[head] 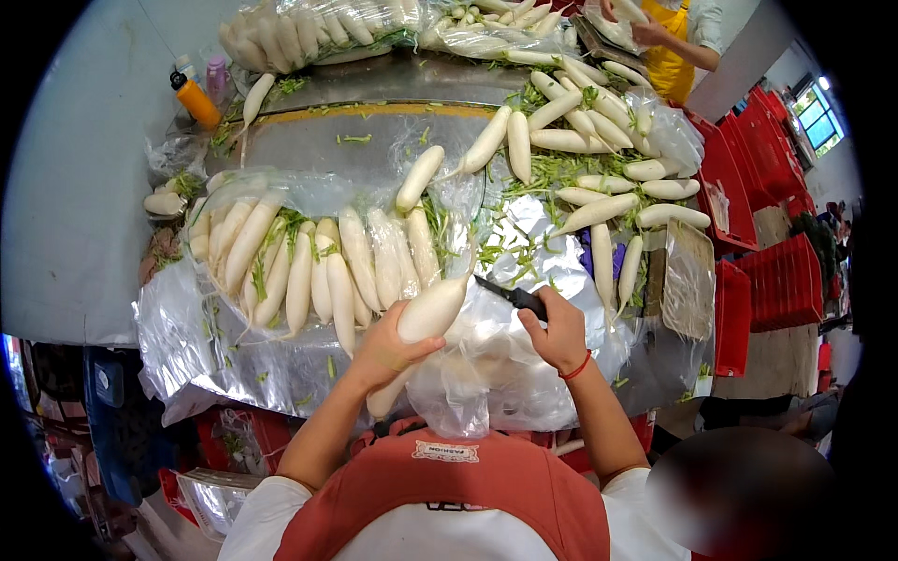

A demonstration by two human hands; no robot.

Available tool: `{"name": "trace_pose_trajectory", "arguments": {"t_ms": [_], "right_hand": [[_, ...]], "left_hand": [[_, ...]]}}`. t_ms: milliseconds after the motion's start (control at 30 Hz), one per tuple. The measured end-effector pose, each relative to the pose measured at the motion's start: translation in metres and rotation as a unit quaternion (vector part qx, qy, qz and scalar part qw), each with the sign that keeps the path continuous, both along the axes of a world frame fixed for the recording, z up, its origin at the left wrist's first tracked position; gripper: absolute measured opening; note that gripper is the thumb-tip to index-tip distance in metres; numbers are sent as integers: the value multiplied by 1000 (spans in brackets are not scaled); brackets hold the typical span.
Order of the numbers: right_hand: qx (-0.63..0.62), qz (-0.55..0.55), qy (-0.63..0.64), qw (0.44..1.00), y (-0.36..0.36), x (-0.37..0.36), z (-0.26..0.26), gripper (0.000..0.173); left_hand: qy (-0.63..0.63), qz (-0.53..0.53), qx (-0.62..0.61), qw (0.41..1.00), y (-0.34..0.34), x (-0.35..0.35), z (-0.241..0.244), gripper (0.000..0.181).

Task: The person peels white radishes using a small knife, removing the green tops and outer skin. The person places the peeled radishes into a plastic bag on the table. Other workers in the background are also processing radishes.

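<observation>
My left hand (388, 348) grips a large white radish (433, 308) around its middle, with the thin root end pointing away from me. In my right hand (558, 328) is a black-handled knife (518, 297). Its dark blade lies close to the radish's root tip; whether they touch I cannot tell. To the left, a row of white radishes (298, 280) lies in a clear plastic bag (295, 191). Clear plastic sheeting (491, 382) covers the table's front edge below my hands. Loose radishes (600, 214) and green stem trimmings (561, 168) are spread on the right.
Bagged radishes (302, 35) line the far side of the metal table (280, 144). An orange bottle (194, 99) stands at the far left. Red plastic crates (779, 291) are stacked on the right. Across the table, a co-worker in a yellow apron (668, 56) handles a radish.
</observation>
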State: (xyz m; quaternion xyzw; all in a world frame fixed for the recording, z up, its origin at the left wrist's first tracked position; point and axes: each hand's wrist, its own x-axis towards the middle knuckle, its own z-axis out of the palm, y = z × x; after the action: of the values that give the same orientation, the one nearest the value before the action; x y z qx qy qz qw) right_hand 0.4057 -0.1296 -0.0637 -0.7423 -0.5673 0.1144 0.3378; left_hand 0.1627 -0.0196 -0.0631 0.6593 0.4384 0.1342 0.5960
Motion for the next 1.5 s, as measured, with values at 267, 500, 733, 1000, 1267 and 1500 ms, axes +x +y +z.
{"name": "trace_pose_trajectory", "arguments": {"t_ms": [267,500,733,1000,1267,1500], "right_hand": [[-26,3,-31,999,-3,-24,12,41],[-10,-21,-24,999,-16,-26,18,40],[-131,-78,-14,988,-10,-4,-25,45],[81,-70,-86,991,-15,54,-47,41],[142,11,506,851,-53,-53,22,60],[361,-23,618,698,-105,-26,33,59]], "left_hand": [[-4,2,43,999,-16,-4,13,71],[12,-1,97,995,-24,4,28,72],[24,-14,145,989,-20,8,35,74],[-45,-29,302,952,-12,9,68,83],[-269,-279,314,867,-65,47,118,85],[-133,-334,433,826,-104,28,52,76]]}}
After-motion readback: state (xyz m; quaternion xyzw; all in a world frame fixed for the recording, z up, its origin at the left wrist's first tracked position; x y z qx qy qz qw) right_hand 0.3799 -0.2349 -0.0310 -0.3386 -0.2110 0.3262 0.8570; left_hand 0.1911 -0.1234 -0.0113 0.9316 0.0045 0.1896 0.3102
